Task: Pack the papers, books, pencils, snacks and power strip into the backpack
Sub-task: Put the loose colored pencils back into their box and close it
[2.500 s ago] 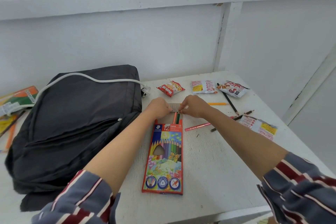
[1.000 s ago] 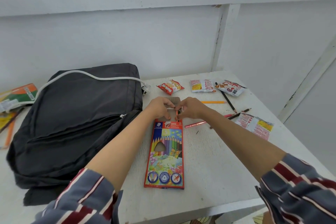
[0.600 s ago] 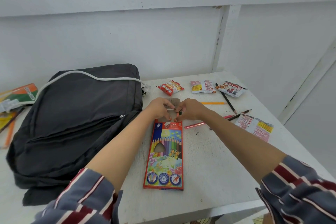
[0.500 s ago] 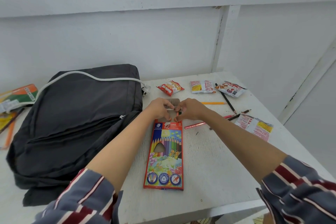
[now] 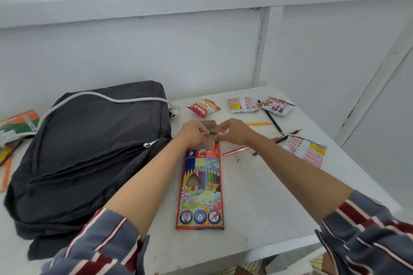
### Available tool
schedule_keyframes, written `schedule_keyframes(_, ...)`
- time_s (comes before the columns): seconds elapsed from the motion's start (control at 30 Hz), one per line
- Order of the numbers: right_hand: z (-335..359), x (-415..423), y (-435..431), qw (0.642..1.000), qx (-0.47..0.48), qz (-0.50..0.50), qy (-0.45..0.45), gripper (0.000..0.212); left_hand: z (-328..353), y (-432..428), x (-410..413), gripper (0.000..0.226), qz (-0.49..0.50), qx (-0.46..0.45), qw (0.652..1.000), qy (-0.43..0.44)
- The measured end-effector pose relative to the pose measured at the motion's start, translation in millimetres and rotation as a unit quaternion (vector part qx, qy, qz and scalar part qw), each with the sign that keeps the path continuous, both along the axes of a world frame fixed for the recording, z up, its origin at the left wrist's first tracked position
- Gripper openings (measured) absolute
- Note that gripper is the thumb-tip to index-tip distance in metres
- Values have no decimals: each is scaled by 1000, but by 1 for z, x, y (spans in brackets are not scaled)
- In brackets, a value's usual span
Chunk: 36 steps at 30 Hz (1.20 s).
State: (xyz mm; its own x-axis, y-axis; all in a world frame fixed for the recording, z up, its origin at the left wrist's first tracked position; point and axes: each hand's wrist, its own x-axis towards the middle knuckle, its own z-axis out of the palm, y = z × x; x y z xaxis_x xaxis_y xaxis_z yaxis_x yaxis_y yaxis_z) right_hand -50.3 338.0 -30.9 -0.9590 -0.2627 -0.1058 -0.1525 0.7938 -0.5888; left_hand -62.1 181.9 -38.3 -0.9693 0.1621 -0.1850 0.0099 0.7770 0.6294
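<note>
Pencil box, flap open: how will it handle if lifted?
Probably stiff: the pencil box is flat cardboard lying flush on the table. Likely light, being so thin. Its top flap is open, held by the left hand and right hand, so pencils might slide out if that end tips down.

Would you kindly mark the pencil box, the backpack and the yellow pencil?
pencil box (image 5: 200,187): head view, middle of its printed front.
backpack (image 5: 89,140): head view, dark front panel.
yellow pencil (image 5: 257,123): head view, middle of shaft.
</note>
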Motion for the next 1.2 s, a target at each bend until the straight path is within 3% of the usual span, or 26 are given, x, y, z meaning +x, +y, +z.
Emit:
schedule_keyframes(0.17, 11, -2, 41, 991, -66, -108, 30, 25, 9, 19, 3, 8, -8, 75, 995, 59)
schedule_keyframes(0.33, 11, -4, 95, 973, -45, -218, 67, 23, 18, 45, 1, 17, -59, 66, 993, 80)
schedule_keyframes(0.47, 5, -8, 129, 965, -19, -248, 78, 22, 7, 68, -7, 20, -72, 64, 991, 89)
schedule_keyframes(0.67, 1, -23, 161, 984, 76, -131, 90, 29, -3, 99, -28, 24, -94, 17, 990, 106)
schedule_keyframes(0.83, 0, -37, 172, 988, 150, 3, 39, 33, -6, 113, -43, 32, -92, -29, 992, 80)
schedule_keyframes(1.2, -7, -52, 176, 978, 170, 108, 49, 20, -10, 122, -51, 28, -92, -55, 994, 33)
